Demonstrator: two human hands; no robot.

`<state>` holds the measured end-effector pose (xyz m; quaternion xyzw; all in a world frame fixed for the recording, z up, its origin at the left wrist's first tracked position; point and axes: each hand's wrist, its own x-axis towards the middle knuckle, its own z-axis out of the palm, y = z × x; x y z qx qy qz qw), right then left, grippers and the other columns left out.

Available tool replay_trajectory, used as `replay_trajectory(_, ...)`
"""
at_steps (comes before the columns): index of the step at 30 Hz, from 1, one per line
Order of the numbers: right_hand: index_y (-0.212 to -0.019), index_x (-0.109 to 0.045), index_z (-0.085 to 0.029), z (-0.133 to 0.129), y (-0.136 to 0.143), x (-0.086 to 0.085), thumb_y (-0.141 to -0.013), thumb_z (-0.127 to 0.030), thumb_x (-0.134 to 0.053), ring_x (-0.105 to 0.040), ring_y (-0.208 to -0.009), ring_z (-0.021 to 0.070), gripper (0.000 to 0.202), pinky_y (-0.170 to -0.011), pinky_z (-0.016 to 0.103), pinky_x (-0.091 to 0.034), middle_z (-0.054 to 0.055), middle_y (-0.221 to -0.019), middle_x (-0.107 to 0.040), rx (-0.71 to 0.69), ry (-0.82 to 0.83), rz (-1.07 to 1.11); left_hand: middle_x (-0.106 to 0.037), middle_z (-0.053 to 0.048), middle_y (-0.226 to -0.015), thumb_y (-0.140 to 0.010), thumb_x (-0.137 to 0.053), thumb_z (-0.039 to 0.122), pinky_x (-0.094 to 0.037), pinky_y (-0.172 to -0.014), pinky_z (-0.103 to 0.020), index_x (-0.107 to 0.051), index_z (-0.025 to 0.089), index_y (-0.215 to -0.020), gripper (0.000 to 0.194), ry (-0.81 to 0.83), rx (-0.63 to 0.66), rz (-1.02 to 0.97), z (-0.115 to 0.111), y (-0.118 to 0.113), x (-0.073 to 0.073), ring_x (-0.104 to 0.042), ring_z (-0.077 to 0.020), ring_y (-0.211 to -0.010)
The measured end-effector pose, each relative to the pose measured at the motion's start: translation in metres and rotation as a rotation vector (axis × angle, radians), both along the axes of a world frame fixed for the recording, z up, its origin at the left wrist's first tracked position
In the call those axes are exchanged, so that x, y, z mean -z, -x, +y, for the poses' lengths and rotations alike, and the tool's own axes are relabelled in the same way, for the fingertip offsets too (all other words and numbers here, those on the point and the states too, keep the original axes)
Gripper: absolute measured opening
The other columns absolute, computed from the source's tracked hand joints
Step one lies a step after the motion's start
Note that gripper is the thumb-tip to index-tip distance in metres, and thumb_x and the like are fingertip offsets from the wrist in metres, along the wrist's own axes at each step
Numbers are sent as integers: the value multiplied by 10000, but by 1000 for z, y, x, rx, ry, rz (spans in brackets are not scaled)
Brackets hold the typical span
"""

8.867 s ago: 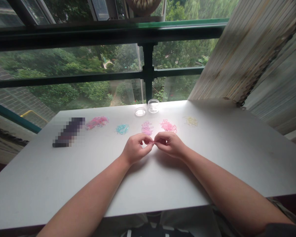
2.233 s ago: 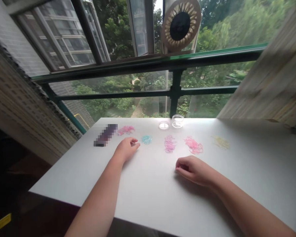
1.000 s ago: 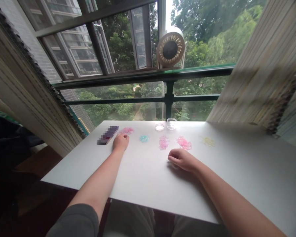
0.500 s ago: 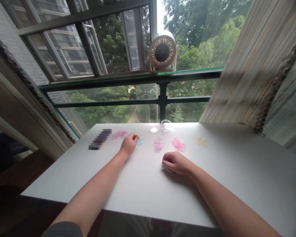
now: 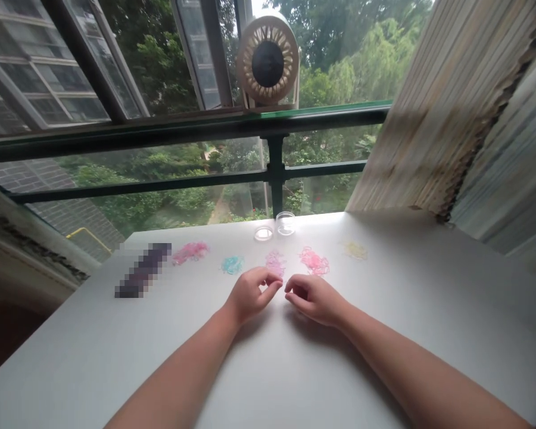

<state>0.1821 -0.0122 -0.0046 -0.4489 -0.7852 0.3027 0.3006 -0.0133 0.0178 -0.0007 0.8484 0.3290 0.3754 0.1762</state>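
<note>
My left hand (image 5: 255, 293) is over the middle of the table, thumb and forefinger pinched together. Whatever lies between those fingertips is too small to make out. Facing it, a short gap away, my right hand (image 5: 315, 299) rests with curled fingers and thumb tip close to the forefinger; I cannot see what it holds, if anything. Just beyond the hands is a pile of lilac rubber bands (image 5: 275, 262), partly hidden by my left hand. Coral-pink rubber bands (image 5: 314, 261) lie behind my right hand. To the left is a pile of turquoise rubber bands (image 5: 232, 264).
Pink bands (image 5: 191, 252) lie far left, beside a blurred dark item (image 5: 143, 269). Yellow bands (image 5: 355, 250) lie to the right. A clear round container (image 5: 285, 224) and a clear lid (image 5: 263, 234) stand at the white table's (image 5: 375, 333) back edge. A fan (image 5: 268, 62) stands beyond, above the railing.
My left hand has moved from the turquoise pile rightward and nearer, up to my right hand. My right hand has stayed nearly in place. The view has shifted and come closer.
</note>
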Motion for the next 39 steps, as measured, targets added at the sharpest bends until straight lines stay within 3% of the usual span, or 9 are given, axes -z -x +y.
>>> replay_trajectory(8,-794,-563,-175,-2,-1,-2,-804,-243,-535,-376,-487,78,74,-476,210,-312,-45,-542,-453,-3,-48,115,-650,-27,-718,-825,-550,219,-454,-664,-264,-628,185,-822,85,-38,88,-12,-7,-4,-3,-577,-130,-668)
replay_trajectory(25,-780,-560,-184,-3,-6,-5,-804,-234,-521,-373,-483,84,69,-474,217,-327,-33,-542,-460,3,-113,160,-654,-38,-735,-778,-598,264,-460,-636,-274,-629,183,-825,98,-12,65,-29,-9,-2,-5,-581,-138,-669)
replay_trajectory(39,-784,-557,-178,-3,-7,-6,-790,-210,-535,-380,-472,78,40,-469,213,-327,-40,-539,-453,-9,-113,162,-631,-22,-669,-778,-578,207,-441,-624,-256,-646,181,-764,74,-45,78,-24,-9,-4,-7,-561,-126,-634)
